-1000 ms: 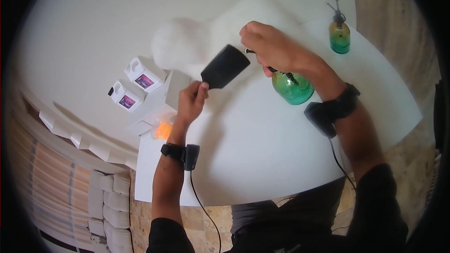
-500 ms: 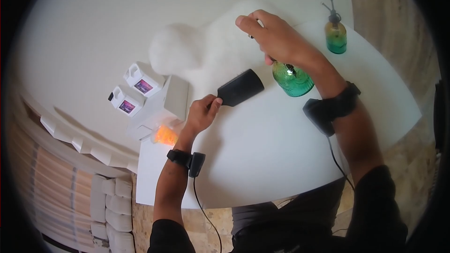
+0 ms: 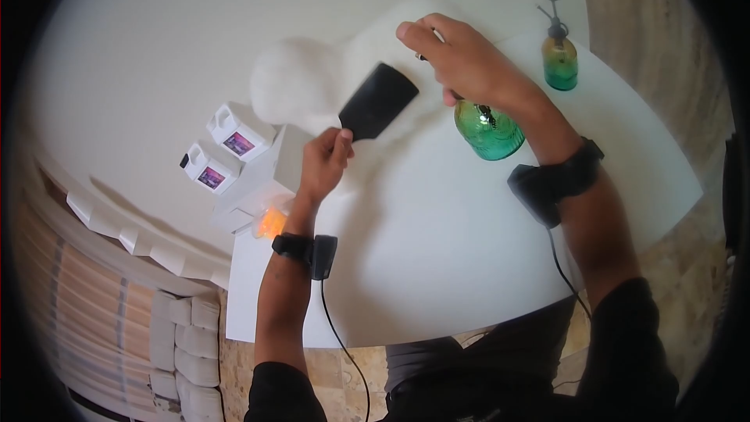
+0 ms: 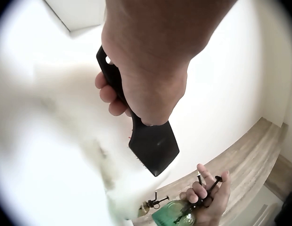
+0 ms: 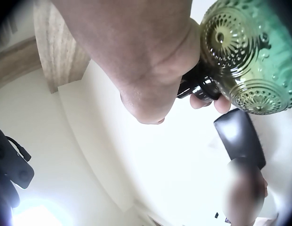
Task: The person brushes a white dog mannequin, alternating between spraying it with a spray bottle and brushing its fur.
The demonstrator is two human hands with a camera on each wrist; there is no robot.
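Observation:
My left hand (image 3: 323, 162) grips the handle of a black paddle brush (image 3: 380, 101), its flat back facing up, over a fluffy white form (image 3: 293, 78). In the left wrist view, bristle tips show along the edge of the brush (image 4: 155, 148). My right hand (image 3: 478, 66) holds a green and yellow glass spray bottle (image 3: 490, 131) by its black neck, to the right of the brush. Embossed patterns cover the bottle (image 5: 252, 56) in the right wrist view. Whether the bristles touch the white form is hidden.
A second spray bottle (image 3: 560, 62) stands at the table's right side. Two white jugs (image 3: 238, 137) with purple labels stand at the left beside a white box (image 3: 269, 172). Something orange in a clear container (image 3: 271, 223) lies behind my left forearm. The white table (image 3: 445, 266) has a curved front edge.
The brush has dropped toward the right, then risen back up and left over the white form. My right hand and its bottle have moved slightly up.

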